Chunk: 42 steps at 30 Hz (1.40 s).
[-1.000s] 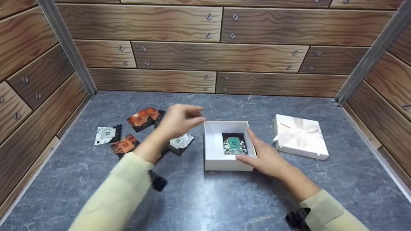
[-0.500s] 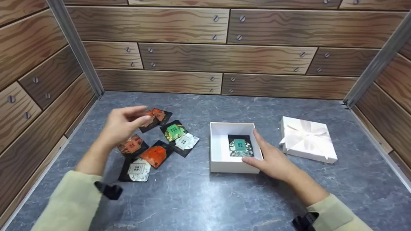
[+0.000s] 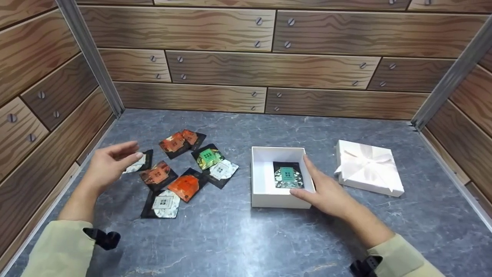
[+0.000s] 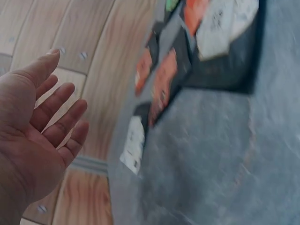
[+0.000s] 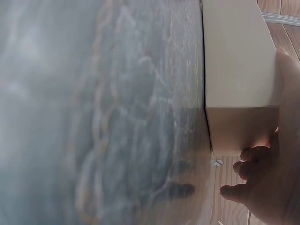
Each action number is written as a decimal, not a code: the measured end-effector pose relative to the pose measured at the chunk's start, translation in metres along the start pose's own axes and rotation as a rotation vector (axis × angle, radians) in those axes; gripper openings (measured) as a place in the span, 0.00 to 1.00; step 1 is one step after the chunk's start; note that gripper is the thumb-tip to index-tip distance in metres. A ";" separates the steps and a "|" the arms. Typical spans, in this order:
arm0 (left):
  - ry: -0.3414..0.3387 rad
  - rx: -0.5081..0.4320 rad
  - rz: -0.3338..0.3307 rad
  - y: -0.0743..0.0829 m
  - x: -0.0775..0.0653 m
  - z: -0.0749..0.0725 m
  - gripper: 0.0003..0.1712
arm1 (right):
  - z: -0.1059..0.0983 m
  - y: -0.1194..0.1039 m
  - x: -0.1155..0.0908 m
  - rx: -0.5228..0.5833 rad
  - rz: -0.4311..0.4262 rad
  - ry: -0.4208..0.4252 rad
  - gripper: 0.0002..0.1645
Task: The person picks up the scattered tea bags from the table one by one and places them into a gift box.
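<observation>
My left hand point(image 3: 107, 166) hovers at the left with fingers loosely bent and nothing in them. Just right of its fingertips lies a black-and-white sachet point(image 3: 143, 163), partly hidden by the hand. Several more sachets are spread nearby: a brown-orange one point(image 3: 157, 175), a bright orange one point(image 3: 186, 186) and a green one point(image 3: 207, 156) among them. An open white box point(image 3: 273, 200) stands upright at the centre, with a dark sachet with a teal label point(image 3: 288, 175) flat inside. My right hand point(image 3: 332, 197) holds the box at its right side, thumb over the front rim, fingers along the outer wall.
A white lid point(image 3: 371, 184) with a pale ribbon bow lies right of the box. Wood-patterned panels point(image 3: 215, 69) close off the back and both sides of the grey marbled table point(image 3: 215, 242). Each wrist wears a black strap-on camera.
My left hand has moved left, away from the box and across the sachets, to the leftmost one. The right hand keeps its hold on the box. The head view shifted slightly.
</observation>
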<state>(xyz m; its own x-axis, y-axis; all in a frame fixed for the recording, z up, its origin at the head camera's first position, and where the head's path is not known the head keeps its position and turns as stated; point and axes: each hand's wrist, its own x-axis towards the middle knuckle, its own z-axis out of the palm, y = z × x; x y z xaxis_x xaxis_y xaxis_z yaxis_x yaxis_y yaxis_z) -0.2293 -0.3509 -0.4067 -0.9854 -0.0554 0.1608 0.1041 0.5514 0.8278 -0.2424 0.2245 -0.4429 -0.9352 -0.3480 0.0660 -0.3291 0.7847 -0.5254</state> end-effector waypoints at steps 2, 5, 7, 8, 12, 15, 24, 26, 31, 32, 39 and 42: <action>-0.005 0.002 -0.007 -0.010 -0.001 0.001 0.34 | 0.000 0.000 -0.001 0.001 0.001 0.001 0.69; -0.007 0.004 -0.022 -0.022 -0.002 0.005 0.33 | 0.001 0.000 -0.002 0.001 -0.001 0.004 0.69; -0.012 -0.008 -0.040 -0.029 -0.004 0.008 0.33 | 0.001 0.001 -0.002 0.001 -0.002 0.005 0.69; -0.016 -0.015 -0.053 -0.032 -0.005 0.009 0.34 | 0.001 0.001 -0.002 0.000 -0.002 0.006 0.69; -0.021 -0.042 -0.104 -0.041 -0.011 0.016 0.35 | 0.001 0.001 -0.001 -0.001 -0.001 0.004 0.69; -0.014 -0.070 -0.148 -0.047 -0.014 0.020 0.37 | 0.001 0.000 0.000 0.003 0.002 -0.002 0.69; 0.027 -0.133 -0.138 -0.053 -0.017 0.034 0.34 | 0.000 -0.001 0.000 0.010 -0.001 -0.003 0.69; 0.018 -0.106 -0.142 -0.053 -0.018 0.035 0.35 | 0.000 -0.001 -0.001 0.010 0.002 -0.002 0.69; -0.028 -0.062 -0.171 -0.052 -0.017 0.036 0.40 | 0.001 0.000 -0.002 0.006 0.003 0.003 0.69; -0.036 -0.063 -0.178 -0.052 -0.017 0.036 0.40 | 0.001 0.000 -0.002 0.006 0.004 0.002 0.69; -0.054 -0.006 -0.161 -0.050 -0.016 0.038 0.42 | 0.000 -0.001 -0.003 0.020 0.007 0.001 0.69; -0.055 0.069 -0.106 -0.051 -0.016 0.039 0.41 | 0.000 -0.001 -0.003 0.016 0.005 0.003 0.69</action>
<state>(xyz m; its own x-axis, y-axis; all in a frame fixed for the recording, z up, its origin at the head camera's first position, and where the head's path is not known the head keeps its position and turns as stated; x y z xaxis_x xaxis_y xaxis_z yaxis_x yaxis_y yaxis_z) -0.2241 -0.3453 -0.4727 -0.9965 -0.0714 0.0432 -0.0084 0.6009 0.7993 -0.2396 0.2249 -0.4422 -0.9370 -0.3430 0.0658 -0.3227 0.7781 -0.5389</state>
